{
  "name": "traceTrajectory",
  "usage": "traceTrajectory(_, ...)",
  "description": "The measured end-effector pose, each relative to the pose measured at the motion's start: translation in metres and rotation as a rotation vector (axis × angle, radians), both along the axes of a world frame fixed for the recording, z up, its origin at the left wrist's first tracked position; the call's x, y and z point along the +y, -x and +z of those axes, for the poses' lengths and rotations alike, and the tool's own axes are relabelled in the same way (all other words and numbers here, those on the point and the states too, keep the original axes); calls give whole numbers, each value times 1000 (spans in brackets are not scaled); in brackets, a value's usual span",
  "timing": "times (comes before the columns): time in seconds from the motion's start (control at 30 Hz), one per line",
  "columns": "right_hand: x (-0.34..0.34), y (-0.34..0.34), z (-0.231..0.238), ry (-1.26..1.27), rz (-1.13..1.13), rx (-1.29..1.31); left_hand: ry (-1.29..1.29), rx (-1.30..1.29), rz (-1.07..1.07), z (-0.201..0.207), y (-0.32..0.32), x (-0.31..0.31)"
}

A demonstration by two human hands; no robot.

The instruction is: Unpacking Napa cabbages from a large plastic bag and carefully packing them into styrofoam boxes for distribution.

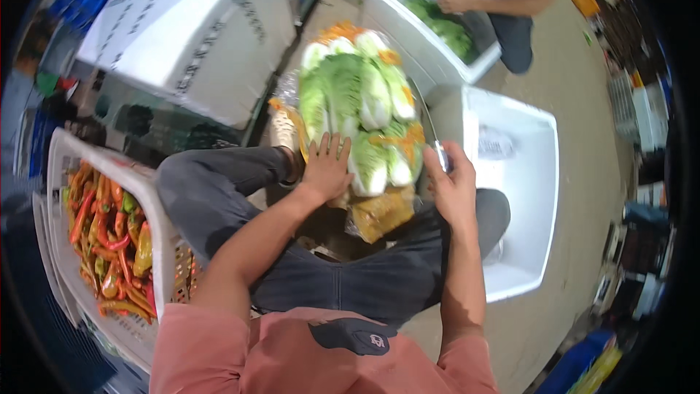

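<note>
The left hand (327, 171) is spread wide, palm down, at the near left edge of the cabbages (375, 95), which are piled ahead of it and to its right. The knife (432, 125) is gripped by the right hand (453, 184), with its blade pointed forward along the right side of the cabbages. Whether the cabbages are pressed firmly by the left hand or only touched cannot be told. A cut to the left hand is judged the main hazard: no guard is placed between the two hands, and the blade could be swung leftward across the cabbages. Outer leaves could also be nicked unintentionally, since the blade is held close beside them. Slippage is a further risk; the cabbages are rounded, and little grip may be given by the yellow wrap (380, 216), to the right of the left hand and nearer the body. If the left hand is lifted abruptly, a near cabbage could be rolled toward the body. The right knee (493, 217), just beside the right hand, could be struck if the knife is drawn back carelessly. The white box (516, 208), to the right of the right hand, could be scored by an outward sweep.
</note>
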State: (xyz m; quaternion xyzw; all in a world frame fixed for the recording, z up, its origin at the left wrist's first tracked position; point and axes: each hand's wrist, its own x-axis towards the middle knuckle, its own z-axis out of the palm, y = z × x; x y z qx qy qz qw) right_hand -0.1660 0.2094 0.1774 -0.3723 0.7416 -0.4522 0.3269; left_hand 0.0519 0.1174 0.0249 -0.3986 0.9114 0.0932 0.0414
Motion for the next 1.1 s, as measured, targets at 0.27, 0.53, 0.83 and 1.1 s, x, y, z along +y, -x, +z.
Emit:
traceTrajectory(0.27, -56, -36, 26, 156, 327, 372, -683, -106, 771, -30, -14, -3)
traceTrajectory(0.53, -116, -117, 242, 1529, -52, -146, -650, -566, 267, -61, -24, 36)
traceTrajectory(0.83, -228, -269, 52, 351, 612, 269, -450, -57, 186, -275, -38, 45)
traceTrajectory(1.1, -154, -208, -5, 372, 444, 229, -648, -190, 171, -241, -50, 3)
